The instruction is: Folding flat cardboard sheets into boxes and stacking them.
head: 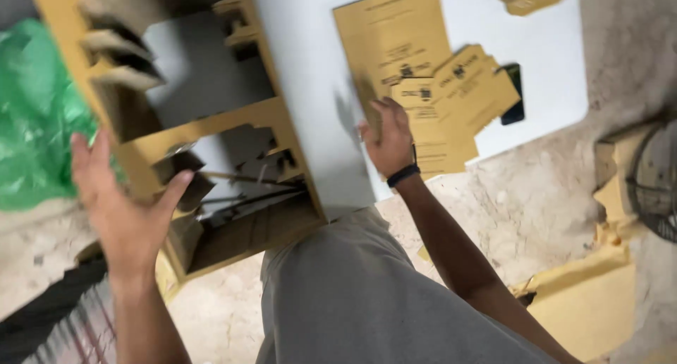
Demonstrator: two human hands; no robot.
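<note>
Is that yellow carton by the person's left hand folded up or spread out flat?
Spread flat: the carton shows its cut-out windows and loose flaps, open before the left hand.

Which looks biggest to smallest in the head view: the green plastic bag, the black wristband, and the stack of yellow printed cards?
1. Green plastic bag, though the frame cuts it off.
2. Stack of yellow printed cards.
3. Black wristband, clearly the smallest.

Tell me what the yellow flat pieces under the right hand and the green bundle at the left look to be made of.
Yellow flat pieces: probably matte printed cardboard, die-cut; stiff, flat, sharp notched edges, under the right hand. Green bundle: likely thin plastic film; crumpled, glossy, slightly translucent, beside the open left hand.
</note>
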